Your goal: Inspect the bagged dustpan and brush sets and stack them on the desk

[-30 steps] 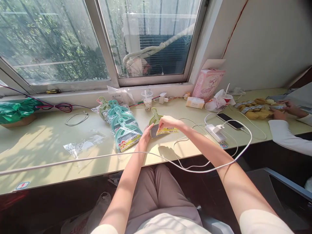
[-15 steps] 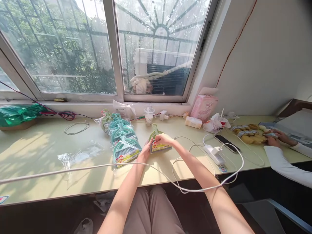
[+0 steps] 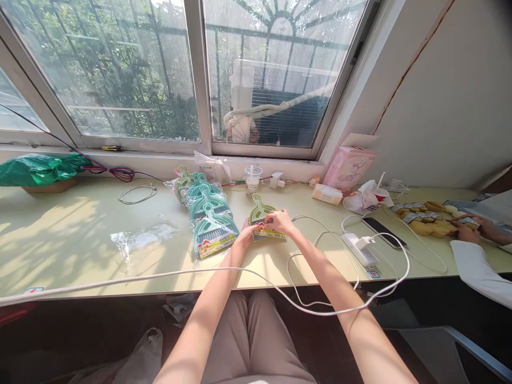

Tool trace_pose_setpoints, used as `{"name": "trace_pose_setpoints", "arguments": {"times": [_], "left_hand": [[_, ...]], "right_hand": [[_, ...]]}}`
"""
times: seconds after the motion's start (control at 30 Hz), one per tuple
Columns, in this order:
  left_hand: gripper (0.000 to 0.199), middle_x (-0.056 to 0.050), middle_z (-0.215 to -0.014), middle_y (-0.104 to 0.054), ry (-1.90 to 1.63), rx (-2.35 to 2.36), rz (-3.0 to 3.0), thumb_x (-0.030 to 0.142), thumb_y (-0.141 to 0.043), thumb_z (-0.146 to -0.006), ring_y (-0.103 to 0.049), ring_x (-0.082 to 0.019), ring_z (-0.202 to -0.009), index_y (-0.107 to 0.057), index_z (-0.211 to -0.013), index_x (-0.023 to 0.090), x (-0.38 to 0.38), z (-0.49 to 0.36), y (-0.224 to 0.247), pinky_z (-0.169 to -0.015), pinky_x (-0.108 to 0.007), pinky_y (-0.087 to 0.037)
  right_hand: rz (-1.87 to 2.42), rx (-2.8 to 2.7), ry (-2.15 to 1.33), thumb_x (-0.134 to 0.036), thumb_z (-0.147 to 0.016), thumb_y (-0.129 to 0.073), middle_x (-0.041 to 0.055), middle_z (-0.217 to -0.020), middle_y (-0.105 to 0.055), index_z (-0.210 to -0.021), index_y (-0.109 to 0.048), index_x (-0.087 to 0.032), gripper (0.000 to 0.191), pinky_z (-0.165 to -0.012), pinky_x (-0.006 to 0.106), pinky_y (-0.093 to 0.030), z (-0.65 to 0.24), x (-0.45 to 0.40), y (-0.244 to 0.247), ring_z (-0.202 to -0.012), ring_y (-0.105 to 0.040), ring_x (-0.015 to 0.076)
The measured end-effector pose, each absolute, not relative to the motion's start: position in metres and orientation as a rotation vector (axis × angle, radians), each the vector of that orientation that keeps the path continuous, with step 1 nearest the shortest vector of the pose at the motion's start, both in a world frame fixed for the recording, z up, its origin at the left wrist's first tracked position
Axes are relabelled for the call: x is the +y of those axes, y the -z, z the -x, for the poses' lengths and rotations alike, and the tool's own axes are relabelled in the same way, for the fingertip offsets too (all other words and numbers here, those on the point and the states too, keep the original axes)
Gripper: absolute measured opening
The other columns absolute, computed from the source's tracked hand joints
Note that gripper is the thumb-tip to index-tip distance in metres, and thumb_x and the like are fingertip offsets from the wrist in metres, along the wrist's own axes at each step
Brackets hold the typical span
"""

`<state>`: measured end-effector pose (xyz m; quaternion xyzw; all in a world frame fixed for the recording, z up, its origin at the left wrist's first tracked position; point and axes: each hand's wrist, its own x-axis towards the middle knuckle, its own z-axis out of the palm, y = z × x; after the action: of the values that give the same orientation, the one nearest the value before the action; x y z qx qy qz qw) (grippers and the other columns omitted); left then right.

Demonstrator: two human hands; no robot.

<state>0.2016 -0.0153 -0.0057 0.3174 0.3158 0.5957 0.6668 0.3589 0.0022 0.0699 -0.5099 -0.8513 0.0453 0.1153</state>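
Note:
A small green dustpan with a brush (image 3: 257, 211) lies on the table in front of me, its handle pointing to the window. A yellow-and-red printed label (image 3: 269, 232) goes across its front. My left hand (image 3: 247, 234) is closed on the left edge of this dustpan, its thumb at the label. From the right, my right hand (image 3: 281, 222) is closed in a pinch at the label's upper edge, over the brush. Just left, several teal dustpan-and-brush sets (image 3: 214, 226) in clear wrapping overlap in a row.
A white cable (image 3: 160, 274) runs across my forearms. To the right are a power strip (image 3: 360, 249), a phone (image 3: 384, 232) and a co-worker's hands (image 3: 470, 229) by yellow-brown bundles (image 3: 426, 224). Clear plastic wrapping (image 3: 144, 237) lies left; a cup (image 3: 253, 180) stands behind.
My view has shifted, so everything sits somewhat differently in the frame. My right hand has moved slightly along the label, away from the left hand. The left hand still holds the dustpan's left edge.

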Motion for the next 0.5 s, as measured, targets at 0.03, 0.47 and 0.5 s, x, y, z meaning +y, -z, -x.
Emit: {"name": "trace_pose_setpoints", "arguments": {"times": [0.03,0.47,0.5], "left_hand": [[0.065,-0.006,-0.087,-0.071,-1.35,0.728,-0.72,0.006,-0.075,-0.061,-0.07,-0.028,-0.085,-0.055,-0.122,0.02,-0.016,-0.202,0.005,-0.093,-0.057,-0.052],[0.058,-0.005,-0.098,-0.068,-1.525,0.773,-0.626,0.009,-0.065,-0.067,-0.067,-0.02,-0.088,-0.044,-0.12,0.021,-0.017,-0.202,-0.007,-0.087,-0.037,-0.053],[0.059,-0.005,-0.1,-0.068,-1.515,0.758,-0.646,0.01,-0.067,-0.066,-0.067,-0.021,-0.089,-0.044,-0.119,0.021,-0.019,-0.203,-0.009,-0.087,-0.037,-0.053]], "right_hand": [[1.494,-2.482,-0.098,-0.039,-0.088,-0.065,0.0049,-0.1,-0.07,-0.084,-0.073,-0.025,0.017,-0.092,0.038,-0.03,-0.358,0.0,-0.068,-0.102,-0.056,0.0226],[1.715,-1.725,-0.775,-0.047,-0.079,-0.067,0.0105,-0.107,-0.073,-0.108,-0.072,-0.02,0.04,-0.096,0.042,-0.044,-0.427,0.001,-0.025,-0.102,-0.065,0.027],[1.697,-1.647,-0.825,-0.044,-0.079,-0.066,0.0116,-0.105,-0.074,-0.107,-0.072,-0.018,0.039,-0.092,0.04,-0.046,-0.428,0.003,-0.023,-0.099,-0.067,0.0268]]}}
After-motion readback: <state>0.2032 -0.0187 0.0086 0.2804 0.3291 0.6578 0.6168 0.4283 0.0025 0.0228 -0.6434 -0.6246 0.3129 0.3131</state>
